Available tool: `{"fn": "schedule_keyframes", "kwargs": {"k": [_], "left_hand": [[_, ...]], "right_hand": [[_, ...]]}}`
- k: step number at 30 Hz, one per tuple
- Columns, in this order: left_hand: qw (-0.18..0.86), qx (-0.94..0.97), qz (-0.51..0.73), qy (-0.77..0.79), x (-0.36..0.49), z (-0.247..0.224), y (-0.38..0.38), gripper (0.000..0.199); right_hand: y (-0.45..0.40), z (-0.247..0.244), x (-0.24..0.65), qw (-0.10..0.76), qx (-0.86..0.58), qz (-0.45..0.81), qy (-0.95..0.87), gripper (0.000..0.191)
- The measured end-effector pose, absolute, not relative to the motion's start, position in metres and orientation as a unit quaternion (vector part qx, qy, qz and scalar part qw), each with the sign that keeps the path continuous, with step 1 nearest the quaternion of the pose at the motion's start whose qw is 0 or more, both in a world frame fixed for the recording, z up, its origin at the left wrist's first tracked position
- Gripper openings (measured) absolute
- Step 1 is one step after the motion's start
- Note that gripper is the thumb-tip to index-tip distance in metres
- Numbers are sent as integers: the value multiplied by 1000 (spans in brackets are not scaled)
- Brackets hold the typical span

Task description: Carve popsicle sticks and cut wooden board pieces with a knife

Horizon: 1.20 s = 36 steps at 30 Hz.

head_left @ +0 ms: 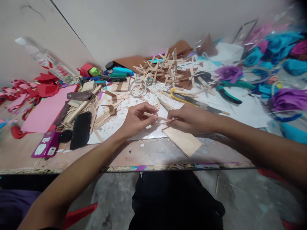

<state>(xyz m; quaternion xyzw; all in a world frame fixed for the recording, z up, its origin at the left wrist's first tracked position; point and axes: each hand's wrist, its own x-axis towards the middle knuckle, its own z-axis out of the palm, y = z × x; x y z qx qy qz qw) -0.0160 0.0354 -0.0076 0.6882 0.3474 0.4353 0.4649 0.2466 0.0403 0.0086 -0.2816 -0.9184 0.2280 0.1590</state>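
Observation:
My left hand [139, 118] is closed in a pinch on a wooden craft stick [150, 114], held just above the white paper. My right hand [184, 117] is closed at the other end, where a second thin stick [168, 121] seems to cross the first. A pointed, blade-like thing [163, 104] sticks out beyond my right knuckles; I cannot tell whether that hand holds it. Under my right hand lies a flat wooden block [183, 140], its corner near the table's front edge. Behind my hands rises a heap of joined craft sticks [165, 68].
Loose sticks [105, 118], a black phone [81, 130] and a purple box [46, 144] are on the left. A roll of tape [137, 88], a utility knife [206, 107] and green-handled pliers [229, 92] lie behind. Coloured paper flowers [289, 99] crowd the right.

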Motion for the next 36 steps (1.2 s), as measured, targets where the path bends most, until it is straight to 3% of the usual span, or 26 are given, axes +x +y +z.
{"fn": "schedule_keyframes", "kwargs": {"k": [36], "left_hand": [[452, 706, 419, 349, -16, -4, 33, 22]], "right_hand": [[40, 8, 248, 155, -282, 221, -921, 22]]}}
